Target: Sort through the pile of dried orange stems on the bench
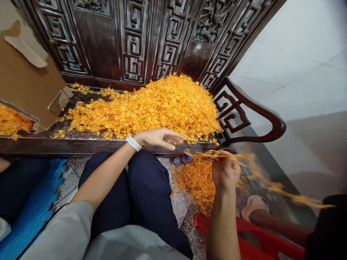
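Observation:
My left hand [164,137], with a pale band on its wrist, hovers over the front edge of the dark wooden bench [119,146]. Its fingers are stretched out and apart, with nothing seen in them. Just behind it lies a big heap of small yellow-orange flower-like pieces [162,104]. My right hand [226,171] is closed around a bunch of thin orange strands [217,154] to the right. Some of those strands trail off, blurred, toward the lower right. Beneath the right hand, a pile of similar orange strands [196,180] lies on the floor.
A cardboard box [32,68] stands at the left on the bench, more orange pieces [13,122] beside it. The carved armrest [260,122] juts out at right. A bottle [183,160] lies below the bench edge. Another person's foot [255,207] and a red plastic stool [257,238] are lower right.

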